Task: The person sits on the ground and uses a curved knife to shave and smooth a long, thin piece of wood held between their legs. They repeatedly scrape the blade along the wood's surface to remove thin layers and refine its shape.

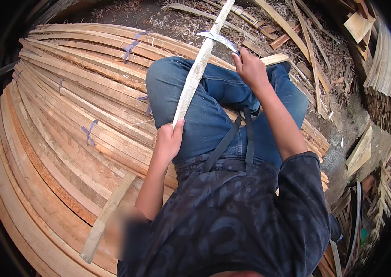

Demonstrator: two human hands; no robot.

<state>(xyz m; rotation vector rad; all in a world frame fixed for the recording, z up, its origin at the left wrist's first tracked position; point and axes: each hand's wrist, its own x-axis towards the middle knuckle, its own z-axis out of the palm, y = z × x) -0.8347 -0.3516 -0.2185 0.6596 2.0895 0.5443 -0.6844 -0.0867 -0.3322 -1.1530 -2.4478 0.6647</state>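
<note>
Dark patterned shirt (pixel 232 221) fills the lower frame, nearest the lens, with two black straps (pixel 232 138) running up from it over blue jeans (pixel 214 115). Left hand (pixel 168 141) — fingers wrapped closed around the near end of a long pale wooden strip (pixel 195 74) — rests just above the left thigh. From that grip the strip runs up and away, slanting across the raised left knee toward the top edge. Right hand (pixel 251 69), beyond the right knee, has its fingers closed on the handle of a curved metal blade (pixel 216 38); the blade lies across the strip, touching it (whether the edge bites into the wood cannot be told). To the left spreads a broad stack of thin wooden slats (pixel 66 115), some bound with purple ties (pixel 89 132), one loose slat (pixel 105 217) lying on top. Farther off — shavings and offcuts (pixel 297 32) litter the ground, and bundled slats (pixel 384 78) stand at right.
</note>
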